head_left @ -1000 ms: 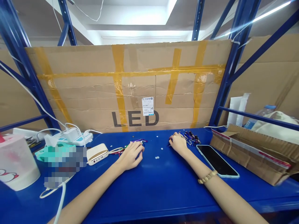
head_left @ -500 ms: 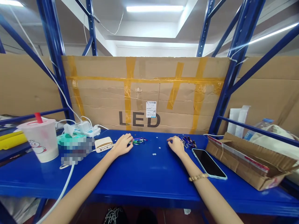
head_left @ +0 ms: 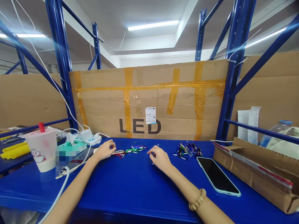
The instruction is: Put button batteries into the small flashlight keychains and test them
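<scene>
The left hand point(head_left: 105, 150) and right hand point(head_left: 160, 158) lie narrowly curled, any small held item unclear, on the blue shelf point(head_left: 130, 186), the left beside a line of carabiner keychains point(head_left: 132, 150), the right between it and a keychain heap point(head_left: 187, 151).

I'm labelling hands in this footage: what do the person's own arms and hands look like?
The left hand and the right hand are bare, without gloves, with no sleeves in view. A bracelet of round tan beads circles the right arm; the left arm wears none.
</scene>
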`<state>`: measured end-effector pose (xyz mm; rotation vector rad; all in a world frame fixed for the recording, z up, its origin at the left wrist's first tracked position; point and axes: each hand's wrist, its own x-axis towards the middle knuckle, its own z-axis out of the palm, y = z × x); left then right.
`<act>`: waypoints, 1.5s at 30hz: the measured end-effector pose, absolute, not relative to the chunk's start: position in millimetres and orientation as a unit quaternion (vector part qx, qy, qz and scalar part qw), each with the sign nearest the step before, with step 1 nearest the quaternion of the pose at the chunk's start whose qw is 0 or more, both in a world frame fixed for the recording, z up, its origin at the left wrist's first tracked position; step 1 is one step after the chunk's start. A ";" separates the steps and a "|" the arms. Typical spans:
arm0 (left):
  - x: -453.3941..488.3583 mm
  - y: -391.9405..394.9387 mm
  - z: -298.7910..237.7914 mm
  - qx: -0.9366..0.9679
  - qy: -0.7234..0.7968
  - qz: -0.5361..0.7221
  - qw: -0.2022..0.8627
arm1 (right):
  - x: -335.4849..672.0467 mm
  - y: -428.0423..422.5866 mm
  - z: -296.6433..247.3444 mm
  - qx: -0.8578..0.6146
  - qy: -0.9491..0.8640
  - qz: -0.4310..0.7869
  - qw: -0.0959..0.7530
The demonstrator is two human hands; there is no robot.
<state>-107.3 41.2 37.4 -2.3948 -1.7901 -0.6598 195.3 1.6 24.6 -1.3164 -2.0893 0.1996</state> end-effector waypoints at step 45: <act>-67.7 31.7 24.1 -0.862 -0.474 -0.174 -0.042 | 200.8 13.2 15.5 -0.520 -0.784 0.004 0.339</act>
